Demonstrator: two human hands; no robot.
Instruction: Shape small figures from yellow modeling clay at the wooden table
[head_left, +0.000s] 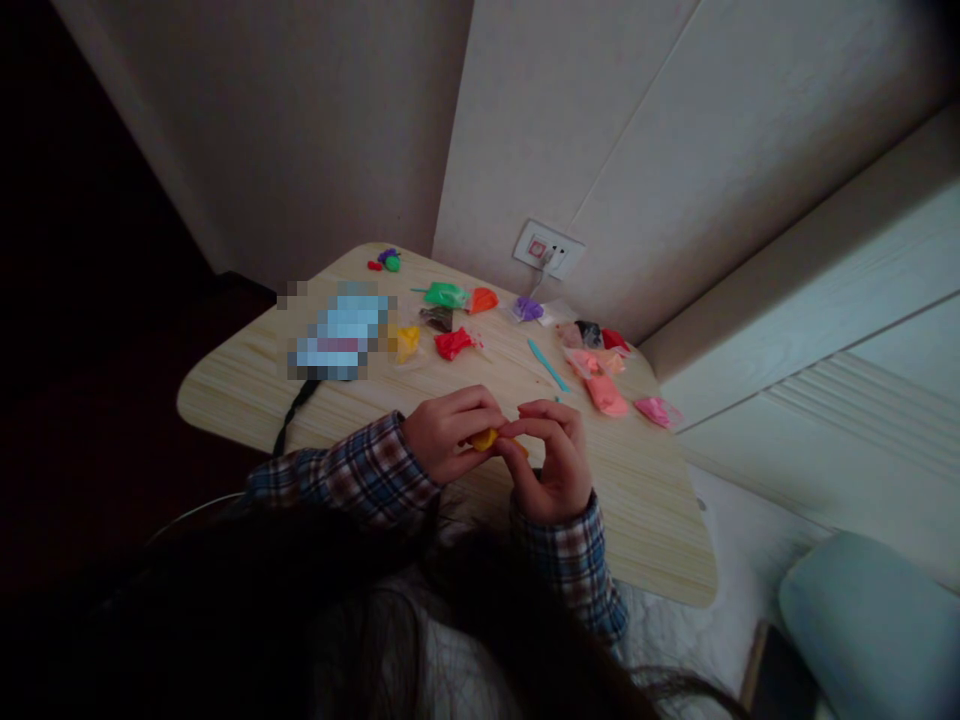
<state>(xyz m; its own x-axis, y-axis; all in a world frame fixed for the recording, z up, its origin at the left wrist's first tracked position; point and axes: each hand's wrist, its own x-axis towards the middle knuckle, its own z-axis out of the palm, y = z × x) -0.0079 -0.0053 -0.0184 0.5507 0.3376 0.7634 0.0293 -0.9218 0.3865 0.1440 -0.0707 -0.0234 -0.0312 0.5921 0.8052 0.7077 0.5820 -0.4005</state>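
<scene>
A small lump of yellow modelling clay [484,439] is between my hands, above the front part of the table. My left hand [455,432] has its fingers closed around it. The thumb and forefinger of my right hand [553,462] pinch together at the clay's right side. An orange-yellow bit shows below those fingertips; I cannot tell whether it belongs to the same lump. Beyond my hands lies a light-blue modelling tool [548,365]. Bags of red clay [453,344] and yellow clay [407,343] lie farther back on the left.
On the wooden table [637,500] are bags of green clay [446,294], purple clay [529,308], coral clay [606,394] and pink clay [657,411]. A blurred-out screen [341,335] stands left, with a dark cable [295,412]. Small shaped clay pieces [391,263] sit at the far corner.
</scene>
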